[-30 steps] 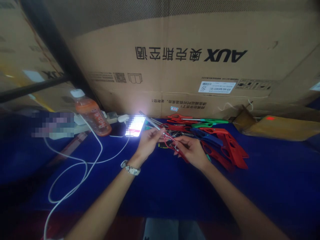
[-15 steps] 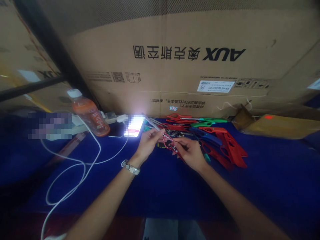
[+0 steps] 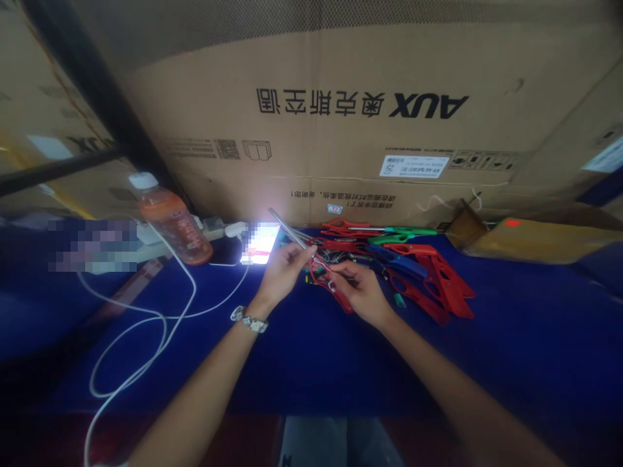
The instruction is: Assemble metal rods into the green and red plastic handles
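Observation:
A long-nosed lighter with a red handle (image 3: 342, 298) and a slim metal tube (image 3: 288, 225) is held between my hands, tilted with the tube toward the upper left. My left hand (image 3: 282, 274) is closed, pinching the lighter where tube and handle meet. My right hand (image 3: 364, 293) has its fingers closed on the handle side, with small metal or wire parts showing near the thumb. Just behind lies a pile of lighter parts: red handle pieces (image 3: 446, 287), a green handle (image 3: 405, 237) and a blue handle (image 3: 403, 263).
A glowing phone (image 3: 261, 244) lies left of my hands. Farther left, a drink bottle (image 3: 175, 227) leans beside a power strip, and a white cable (image 3: 164, 344) loops over the blue tabletop (image 3: 311, 363). Behind stands a large carton (image 3: 311, 65); a yellowish packet (image 3: 530, 243) lies right.
Both hands keep hold of the lighter. Its tube has swung slightly upward, and the red handle shows more below my right fingers. The view has shifted a little.

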Motion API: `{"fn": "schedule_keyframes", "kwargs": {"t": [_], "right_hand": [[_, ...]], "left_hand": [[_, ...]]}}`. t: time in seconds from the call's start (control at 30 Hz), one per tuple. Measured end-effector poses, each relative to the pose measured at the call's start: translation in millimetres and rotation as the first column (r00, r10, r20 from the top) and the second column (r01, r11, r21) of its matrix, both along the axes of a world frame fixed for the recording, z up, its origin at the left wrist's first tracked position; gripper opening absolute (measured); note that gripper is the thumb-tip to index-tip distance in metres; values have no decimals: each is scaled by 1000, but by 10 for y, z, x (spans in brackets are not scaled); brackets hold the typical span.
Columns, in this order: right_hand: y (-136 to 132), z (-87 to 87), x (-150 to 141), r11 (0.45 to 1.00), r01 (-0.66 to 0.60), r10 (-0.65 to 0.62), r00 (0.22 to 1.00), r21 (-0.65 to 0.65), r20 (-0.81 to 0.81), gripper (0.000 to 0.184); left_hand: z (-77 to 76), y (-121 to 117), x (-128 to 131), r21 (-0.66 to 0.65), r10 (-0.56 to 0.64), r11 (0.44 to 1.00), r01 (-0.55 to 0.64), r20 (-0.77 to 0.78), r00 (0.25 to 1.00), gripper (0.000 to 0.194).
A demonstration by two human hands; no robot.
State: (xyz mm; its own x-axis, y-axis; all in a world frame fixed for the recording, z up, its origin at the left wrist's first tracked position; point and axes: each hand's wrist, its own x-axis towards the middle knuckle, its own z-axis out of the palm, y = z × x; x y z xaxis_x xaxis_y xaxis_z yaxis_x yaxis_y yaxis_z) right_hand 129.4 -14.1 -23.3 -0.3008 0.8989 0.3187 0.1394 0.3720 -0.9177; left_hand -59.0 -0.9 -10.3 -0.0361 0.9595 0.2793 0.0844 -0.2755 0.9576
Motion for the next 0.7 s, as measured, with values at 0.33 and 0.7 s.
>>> {"fn": "schedule_keyframes", "kwargs": {"t": [0.33,0.7], "right_hand": [[17,-45,51,999,31,-31,999,-21,35,21],[507,371,-93,910,-251,-124,597,332,792,15]], "left_hand": [[-5,16,28,-51,-11,999,12,11,1000,41],[128,40,-397,-142,-75,988,58,-114,991,37]]}}
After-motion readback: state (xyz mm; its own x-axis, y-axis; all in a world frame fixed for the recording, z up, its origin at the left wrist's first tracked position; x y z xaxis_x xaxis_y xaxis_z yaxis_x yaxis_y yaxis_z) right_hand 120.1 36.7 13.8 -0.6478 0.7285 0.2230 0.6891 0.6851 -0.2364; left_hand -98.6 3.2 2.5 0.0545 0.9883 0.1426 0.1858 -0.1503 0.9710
